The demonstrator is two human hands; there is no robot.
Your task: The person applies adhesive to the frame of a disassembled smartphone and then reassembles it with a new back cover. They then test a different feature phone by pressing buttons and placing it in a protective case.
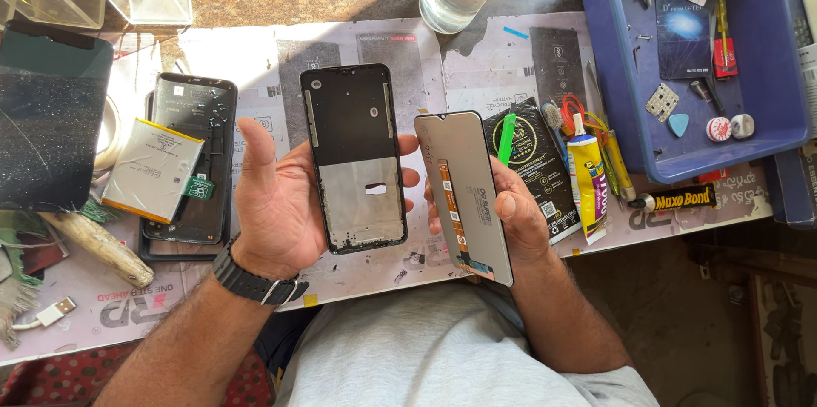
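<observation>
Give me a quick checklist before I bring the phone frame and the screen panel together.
1. Phone frame held in the left hand, open side facing up: ok.
2. Screen panel held in the right hand, back side with its orange flex strip facing up: ok.
3. Frame and panel apart, not touching: ok.
4. Frame's inner bed free of dust or old glue: cannot tell.
5. Glue tube close by on the table, right of the panel: ok.
6. Panel's glass side unscratched: cannot tell, it faces away.
</observation>
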